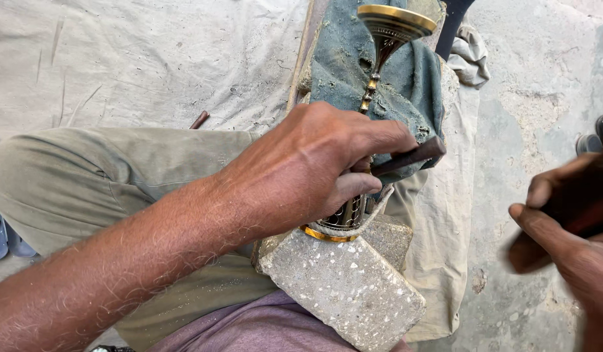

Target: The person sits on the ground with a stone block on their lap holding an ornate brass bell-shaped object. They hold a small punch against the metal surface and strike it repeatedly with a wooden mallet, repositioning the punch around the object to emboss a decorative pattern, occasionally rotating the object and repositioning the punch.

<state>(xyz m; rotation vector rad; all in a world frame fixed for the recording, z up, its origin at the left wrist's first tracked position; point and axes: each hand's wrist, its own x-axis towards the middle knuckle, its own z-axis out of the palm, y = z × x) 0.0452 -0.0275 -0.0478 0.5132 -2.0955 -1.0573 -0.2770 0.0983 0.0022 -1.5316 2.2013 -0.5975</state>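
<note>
My left hand point(314, 166) rests over a slender brass goblet-like piece point(386, 39) and pinches a dark metal chisel point(412, 156) against its engraved body. The piece lies along a blue-grey cloth pad point(412, 78), its gold-rimmed foot point(327, 233) against a speckled stone block point(347, 287). A cord loops round the lower body. My right hand point(562, 228) is raised at the right edge, blurred, gripping a dark wooden handle point(575, 202); its far end is out of view.
My bent knee in khaki trousers point(86, 176) fills the left. A canvas sheet point(151, 58) covers the ground, with a thin metal rod point(199, 119) on it. A crumpled rag point(474, 55) lies at the upper right on concrete floor point(542, 98).
</note>
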